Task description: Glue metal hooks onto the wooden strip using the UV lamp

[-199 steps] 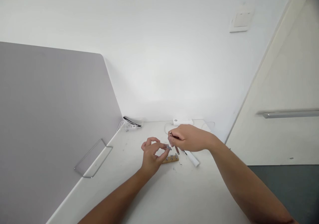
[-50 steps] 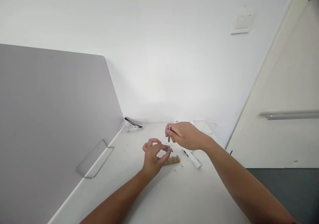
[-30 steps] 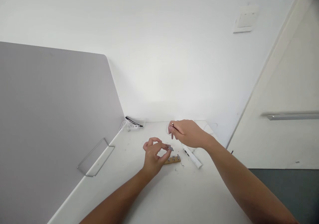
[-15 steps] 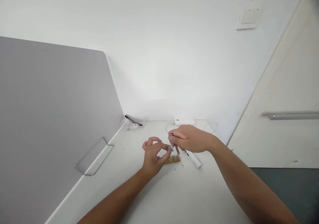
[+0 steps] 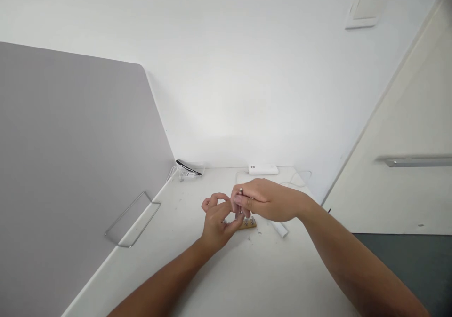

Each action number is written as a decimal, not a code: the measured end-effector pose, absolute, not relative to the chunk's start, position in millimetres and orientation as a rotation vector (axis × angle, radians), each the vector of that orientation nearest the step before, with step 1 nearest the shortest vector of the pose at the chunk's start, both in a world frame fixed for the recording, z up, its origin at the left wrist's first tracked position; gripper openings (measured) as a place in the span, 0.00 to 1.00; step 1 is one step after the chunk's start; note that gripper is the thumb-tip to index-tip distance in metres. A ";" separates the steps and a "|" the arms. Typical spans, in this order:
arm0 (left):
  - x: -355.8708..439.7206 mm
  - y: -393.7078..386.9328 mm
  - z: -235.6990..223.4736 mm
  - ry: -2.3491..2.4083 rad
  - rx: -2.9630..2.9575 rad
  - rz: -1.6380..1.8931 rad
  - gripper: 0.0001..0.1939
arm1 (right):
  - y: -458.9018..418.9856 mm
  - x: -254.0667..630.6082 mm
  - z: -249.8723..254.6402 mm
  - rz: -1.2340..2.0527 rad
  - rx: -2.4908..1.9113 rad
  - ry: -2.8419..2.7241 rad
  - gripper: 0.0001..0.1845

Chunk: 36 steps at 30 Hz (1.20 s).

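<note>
A slim metal tool [image 5: 241,192] stands almost upright in the right hand [image 5: 266,199], which grips it between the thumb and the fingers. Just below, the left hand [image 5: 216,223] pinches a small grey piece [image 5: 241,212] with thumb and forefinger; the right fingers cover most of this piece, so its shape I cannot tell. Close to the fingertips, a wooden block [image 5: 249,225] with small metal parts [image 5: 253,220] lies on the white table [image 5: 219,279]; its left portion is hidden. To the right, a white stick-shaped device [image 5: 281,230] is partly covered by the right hand. Near the far wall [image 5: 226,82] there is a white box-shaped device [image 5: 263,170], and farther left a clear tray [image 5: 200,167] containing a black strap [image 5: 187,167]. At the left stands a grey panel [image 5: 70,157].
</note>
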<state>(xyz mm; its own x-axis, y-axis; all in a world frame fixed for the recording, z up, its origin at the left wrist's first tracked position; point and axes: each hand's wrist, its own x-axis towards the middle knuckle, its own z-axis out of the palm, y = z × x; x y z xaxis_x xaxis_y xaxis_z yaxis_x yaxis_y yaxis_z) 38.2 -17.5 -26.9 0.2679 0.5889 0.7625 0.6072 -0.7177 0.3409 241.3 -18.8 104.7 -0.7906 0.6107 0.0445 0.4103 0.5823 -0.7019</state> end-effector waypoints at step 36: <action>36.0 -18.5 -30.2 -1.288 -2.488 -1.460 0.07 | -15.5 246.7 112.3 0.692 -1.215 -2.415 0.19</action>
<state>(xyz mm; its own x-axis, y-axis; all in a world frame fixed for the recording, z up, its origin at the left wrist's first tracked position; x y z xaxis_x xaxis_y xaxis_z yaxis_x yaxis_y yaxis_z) 36.0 -18.5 -30.2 0.2407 0.6503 0.7205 0.6338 -0.6675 0.3908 246.7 -15.5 112.3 -0.5714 0.8159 0.0889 0.6451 0.5135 -0.5658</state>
